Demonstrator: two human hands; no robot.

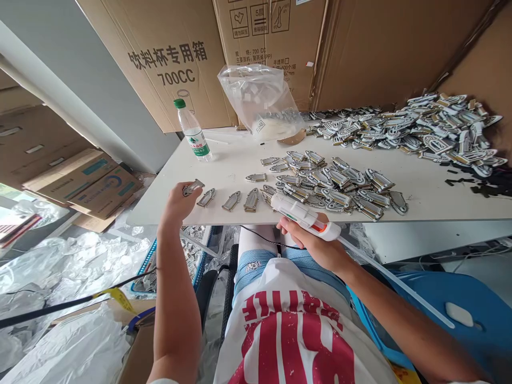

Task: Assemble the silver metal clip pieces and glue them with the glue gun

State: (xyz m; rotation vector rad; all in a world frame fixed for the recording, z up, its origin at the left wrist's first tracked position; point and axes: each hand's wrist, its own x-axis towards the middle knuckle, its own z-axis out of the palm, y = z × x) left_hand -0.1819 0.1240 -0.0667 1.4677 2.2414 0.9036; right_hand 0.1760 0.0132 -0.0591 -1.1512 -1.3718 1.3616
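My left hand (176, 204) is closed on a small arch-shaped piece (193, 187), white and grey with a gold-brown edge, above the table's left part. My right hand (310, 234) grips a white glue gun (300, 214) with an orange trigger area, its nozzle pointing left. A long translucent glue stick (400, 285) sticks out of the gun's rear. Between my hands a few similar arch-shaped pieces (231, 200) lie in a row near the table's front edge. Just beyond the gun is a loose heap of such pieces (336, 181).
A larger pile of pieces (436, 130) fills the back right of the white table (232, 154). A water bottle (194, 133) and a clear plastic bag (260, 101) stand before the cardboard boxes (176, 64). Below left sits a blue basket (146, 266) of pieces; a blue stool (448, 304) is at right.
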